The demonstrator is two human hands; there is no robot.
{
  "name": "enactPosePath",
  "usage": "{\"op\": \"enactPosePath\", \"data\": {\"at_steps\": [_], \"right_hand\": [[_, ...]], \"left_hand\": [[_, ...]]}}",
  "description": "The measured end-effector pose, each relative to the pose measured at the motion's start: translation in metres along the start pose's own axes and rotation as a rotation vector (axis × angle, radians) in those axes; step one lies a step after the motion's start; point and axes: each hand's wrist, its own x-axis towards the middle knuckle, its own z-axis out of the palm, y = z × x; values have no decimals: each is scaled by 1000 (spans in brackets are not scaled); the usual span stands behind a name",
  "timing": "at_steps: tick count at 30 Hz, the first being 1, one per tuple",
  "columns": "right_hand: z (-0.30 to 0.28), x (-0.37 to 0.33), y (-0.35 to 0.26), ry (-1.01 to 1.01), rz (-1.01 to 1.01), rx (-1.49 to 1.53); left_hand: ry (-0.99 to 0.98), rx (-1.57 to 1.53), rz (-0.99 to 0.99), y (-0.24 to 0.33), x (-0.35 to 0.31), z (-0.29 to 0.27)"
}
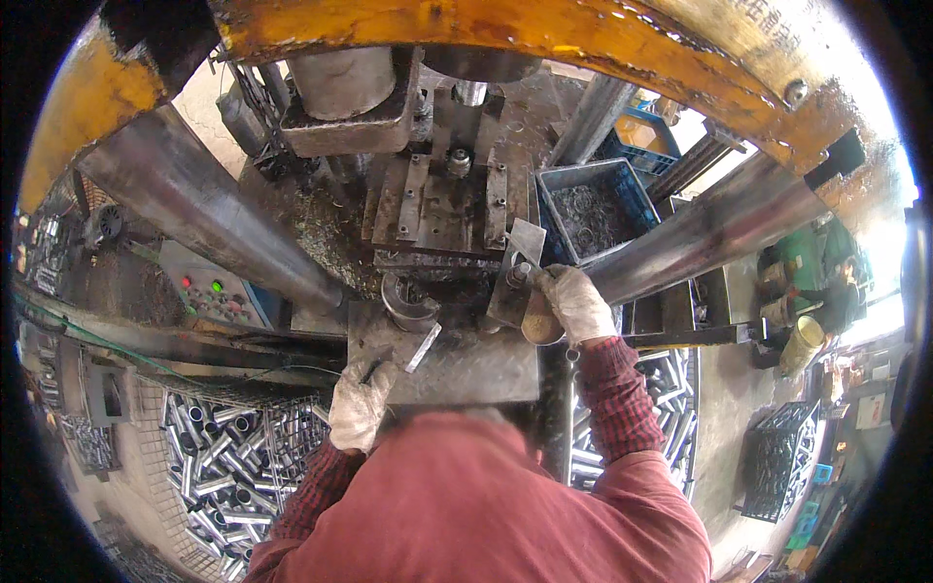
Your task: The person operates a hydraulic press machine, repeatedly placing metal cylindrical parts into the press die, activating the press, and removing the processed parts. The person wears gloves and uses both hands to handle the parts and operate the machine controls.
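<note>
My left hand (358, 406), in a pale work glove, is above the near left part of a steel plate (466, 374). Its fingers are pinched together by a small dark object that I cannot make out. Just ahead and to the right lies a short bright metal strip (423, 348), close to a C-shaped metal ring (409, 303). My right hand (575, 303), also gloved, is closed against the side of a round, open-ended metal piece (542, 327) with a tan inside. Beside its fingers stands a short metal post (519, 274) on a dark block.
Press tooling (447, 209) stands ahead between thick steel columns (209, 209). A blue crate (598, 209) of metal scrap is at the far right. Wire baskets of metal tubes (219, 466) flank me. A button panel (216, 287) is at the left, an orange beam (466, 31) overhead.
</note>
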Motion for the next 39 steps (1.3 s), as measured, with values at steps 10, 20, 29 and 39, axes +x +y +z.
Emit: {"op": "enactPosePath", "data": {"at_steps": [10,20,29,39], "right_hand": [[14,-8,-17,163,32,-167],[20,-19,-37,164,81,-283],[-57,17,-26,15,145,-319],[-46,66,-29,34,148,-1030]], "left_hand": [[6,33,-99,9,1,-12],[61,-73,-131,-17,-1,-16],[-22,-118,-204,5,3,-22],[-2,-2,-119,27,0,-29]]}}
